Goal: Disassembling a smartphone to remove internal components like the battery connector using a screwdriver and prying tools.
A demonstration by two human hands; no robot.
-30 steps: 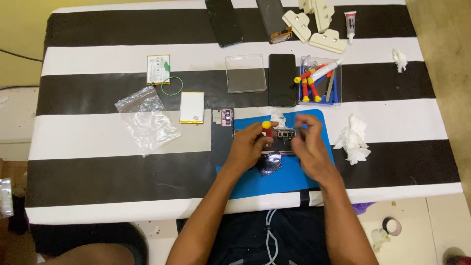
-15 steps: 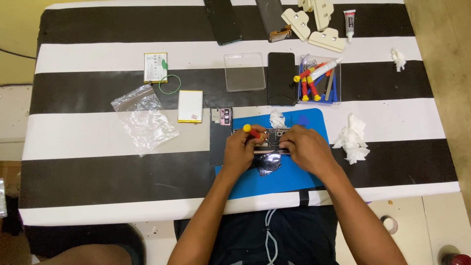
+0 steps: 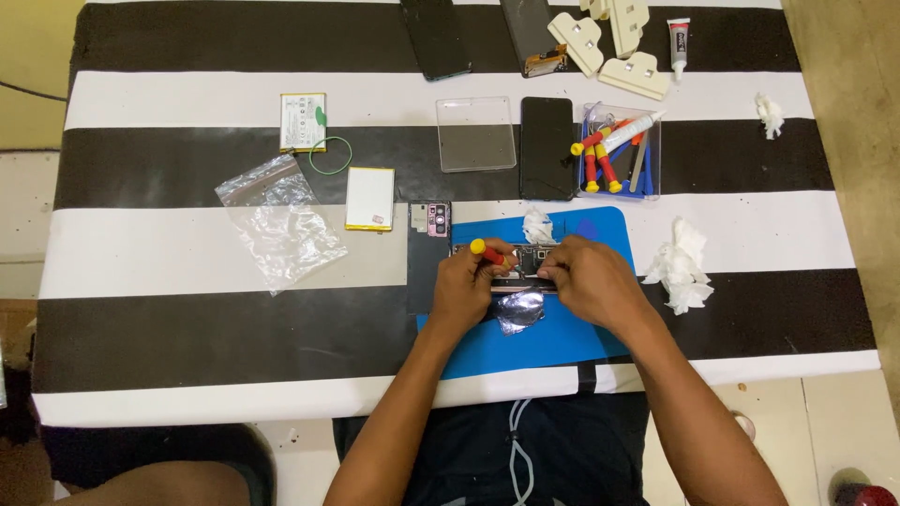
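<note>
An opened phone (image 3: 523,263) with its insides showing lies on a blue work mat (image 3: 562,337) at the table's near edge. My left hand (image 3: 466,289) grips a small red screwdriver with a yellow cap (image 3: 487,251), its tip pointing down at the phone's left part. My right hand (image 3: 589,281) rests on the phone's right end, its fingers pinching the edge. A crumpled silver foil piece (image 3: 517,311) lies on the mat just below the phone, between my wrists.
On the black and white striped table (image 3: 187,253) lie a dark back cover (image 3: 427,245), a clear plastic bag (image 3: 281,223), two flat batteries (image 3: 369,199) (image 3: 303,122), a clear lid (image 3: 475,134), a black phone (image 3: 547,148), a tool tray (image 3: 621,155), tissues (image 3: 680,264) and white clamps (image 3: 609,42).
The screwdriver's yellow cap has shifted left as my left hand tilted it. My right hand has come down from a raised position onto the phone's right end.
</note>
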